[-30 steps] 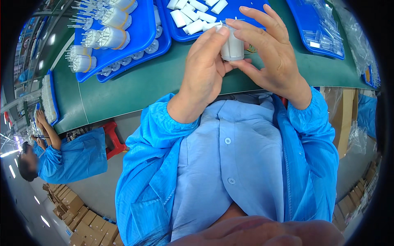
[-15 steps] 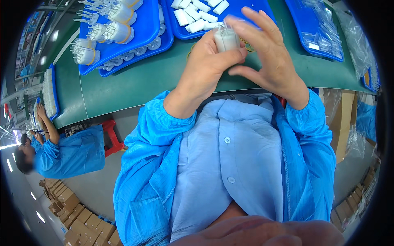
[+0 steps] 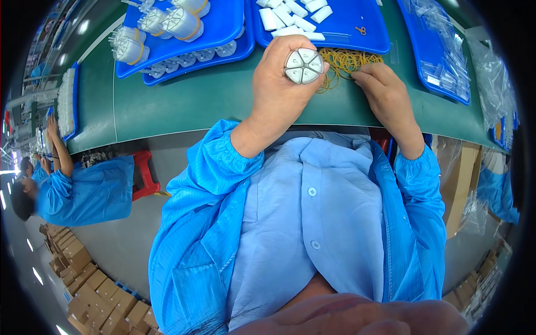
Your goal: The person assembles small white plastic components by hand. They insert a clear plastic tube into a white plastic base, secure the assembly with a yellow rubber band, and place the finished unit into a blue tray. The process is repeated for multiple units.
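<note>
My left hand (image 3: 273, 92) is wrapped round a bundle of white wedge-shaped pieces (image 3: 304, 66), its round end turned up so the segments show like slices. Beside it, my right hand (image 3: 389, 92) has thumb and forefinger pinched together at the edge of a loose pile of yellow rubber bands (image 3: 343, 60). A rubber band appears to be caught at those fingertips. The pile lies on the green table (image 3: 195, 103) just in front of a blue tray (image 3: 365, 28) of white blocks (image 3: 304, 23).
At the left, stacked blue trays (image 3: 220, 34) carry banded white bundles (image 3: 184, 23) with thin tubes. A right-hand blue tray (image 3: 420, 61) holds clear plastic pieces (image 3: 446, 75). Clear bags (image 3: 486, 78) lie beyond it. A co-worker in blue (image 3: 84, 190) sits at far left.
My right hand has left the bundle and gone down to the rubber bands at the right. My left hand has tilted the bundle, so its segmented end now shows.
</note>
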Demonstrator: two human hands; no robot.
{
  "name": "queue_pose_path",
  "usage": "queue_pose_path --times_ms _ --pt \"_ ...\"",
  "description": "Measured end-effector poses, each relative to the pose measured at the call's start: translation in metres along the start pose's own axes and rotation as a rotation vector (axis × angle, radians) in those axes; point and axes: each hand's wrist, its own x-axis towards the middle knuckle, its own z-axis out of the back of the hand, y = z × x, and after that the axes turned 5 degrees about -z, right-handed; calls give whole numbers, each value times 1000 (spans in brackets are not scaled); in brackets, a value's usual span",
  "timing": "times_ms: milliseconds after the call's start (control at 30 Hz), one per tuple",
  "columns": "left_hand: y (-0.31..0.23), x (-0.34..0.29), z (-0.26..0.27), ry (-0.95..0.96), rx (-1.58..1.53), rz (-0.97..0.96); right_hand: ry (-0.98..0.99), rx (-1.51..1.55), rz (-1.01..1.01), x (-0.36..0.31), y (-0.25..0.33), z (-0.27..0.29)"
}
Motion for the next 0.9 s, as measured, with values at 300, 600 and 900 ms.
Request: queue_pose_path --times_ms 300,600,900 --pt "-7 -2 4 -16 -3 18 109 -85 78 13 -6 6" --pt "-18 9 11 182 -183 357 111 667 -485 41 -45 16" --pt "-29 42 -10 462 -160 430 276 997 -478 68 -6 28"
